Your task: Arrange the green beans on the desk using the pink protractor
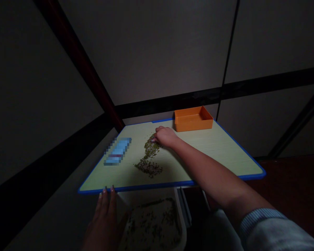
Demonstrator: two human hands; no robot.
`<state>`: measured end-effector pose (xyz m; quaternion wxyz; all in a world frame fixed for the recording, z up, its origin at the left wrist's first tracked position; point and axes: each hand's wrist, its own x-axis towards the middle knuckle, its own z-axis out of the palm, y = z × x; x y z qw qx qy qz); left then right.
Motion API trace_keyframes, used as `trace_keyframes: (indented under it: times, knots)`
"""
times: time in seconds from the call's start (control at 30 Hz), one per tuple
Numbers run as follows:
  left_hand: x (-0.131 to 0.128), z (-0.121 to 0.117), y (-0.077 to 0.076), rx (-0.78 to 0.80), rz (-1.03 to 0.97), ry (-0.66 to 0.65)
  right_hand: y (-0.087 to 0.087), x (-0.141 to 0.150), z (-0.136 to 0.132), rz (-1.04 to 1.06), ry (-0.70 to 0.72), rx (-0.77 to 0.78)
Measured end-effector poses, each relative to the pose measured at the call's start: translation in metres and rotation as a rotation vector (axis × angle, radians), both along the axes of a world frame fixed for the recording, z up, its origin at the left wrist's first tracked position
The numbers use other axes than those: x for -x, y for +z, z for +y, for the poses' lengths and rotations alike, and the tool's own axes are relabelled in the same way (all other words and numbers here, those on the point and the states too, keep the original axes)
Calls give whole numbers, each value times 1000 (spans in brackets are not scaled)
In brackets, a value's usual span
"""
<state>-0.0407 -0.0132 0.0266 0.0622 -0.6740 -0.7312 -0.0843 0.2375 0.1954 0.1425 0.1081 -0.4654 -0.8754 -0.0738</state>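
Dim walls [167, 52], pale board [222, 148], right hand [165, 136] curled, hold unclear, grains [151, 150] partly hidden, trailing toward that hand's seven o'clock, left hand [104, 216] open.

Greenish and dark grains [151, 150], loosely spread

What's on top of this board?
On the board are seed-like bits, an orange box and a blurred blue item. Your right hand and forearm cover whatever lies beneath them.

Pixelation obscures the blue item [118, 151]; the white bin [183, 228] is cropped below.
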Motion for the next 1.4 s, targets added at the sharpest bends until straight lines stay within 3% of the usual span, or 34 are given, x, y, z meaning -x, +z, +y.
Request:
trace_keyframes:
  times: [0.47, 0.6, 0.7, 0.77, 0.87, 1.13, 1.4]
  knots:
    - [9, 2, -18, -105, -149, -78, 0, 10, -8, -47, 118, 2]
    - [9, -1, -12, -63, -142, -88, 4, 10, -13, -66, 121, -4]
    - [1, -4, 0, -17, -79, -2, 6, 10, -16, -69, 116, 4]
    - [-6, -5, 8, 11, -46, 88, 8, 10, -17, -53, 106, 5]
    - [-15, -5, 11, 27, -74, 42, 9, 7, -15, -34, 71, 4]
    - [-18, -6, -4, -68, -43, -57, 8, -5, -2, 22, -86, -3]
    - [-15, -7, -10, -112, -16, -82, 5, -13, 5, 20, -136, 7]
